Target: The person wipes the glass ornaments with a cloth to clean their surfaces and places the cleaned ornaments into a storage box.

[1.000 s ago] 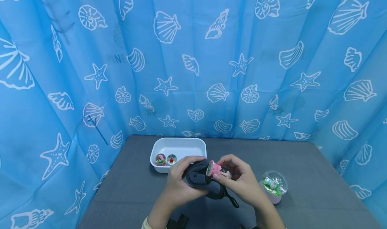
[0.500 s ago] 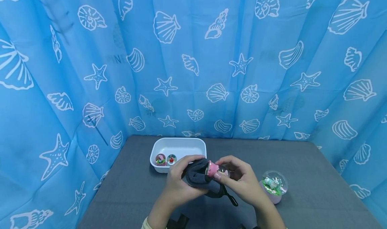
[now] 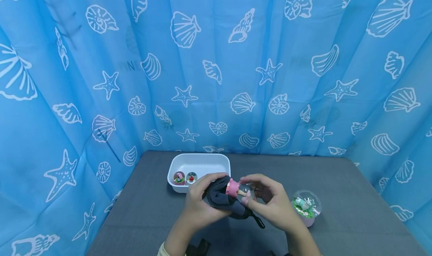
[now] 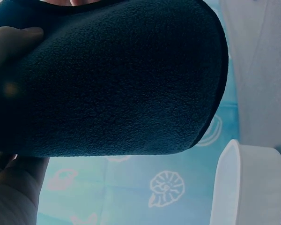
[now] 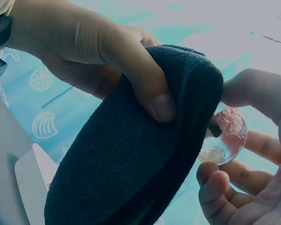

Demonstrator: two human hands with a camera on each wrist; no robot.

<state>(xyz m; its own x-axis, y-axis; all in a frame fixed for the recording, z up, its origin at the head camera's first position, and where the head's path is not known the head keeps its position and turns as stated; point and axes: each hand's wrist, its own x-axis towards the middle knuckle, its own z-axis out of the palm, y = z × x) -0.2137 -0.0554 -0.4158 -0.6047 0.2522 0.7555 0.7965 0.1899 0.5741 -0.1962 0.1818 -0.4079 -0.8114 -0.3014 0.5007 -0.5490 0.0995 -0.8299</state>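
In the head view my left hand grips a folded dark grey cloth with black edging and a hanging loop. My right hand holds a small snow globe by its clear dome, thumb and fingers around the glass. The globe lies tilted on its side, its pink base against the cloth's upper folds. From the right wrist, the dome shows between the fingers while the cloth hides the base. Fuzzy cloth fills most of the left wrist view.
Behind the left hand stands a white tray holding two small globes, one pinkish and one with a red figure. A larger snow globe stands right of the right hand. A blue shell-print curtain backs the grey table.
The small snow globe has shifted slightly left, its base turned in against the cloth. My right fingers have moved toward the dome, exposing more of it. The left hand stays nearly still.
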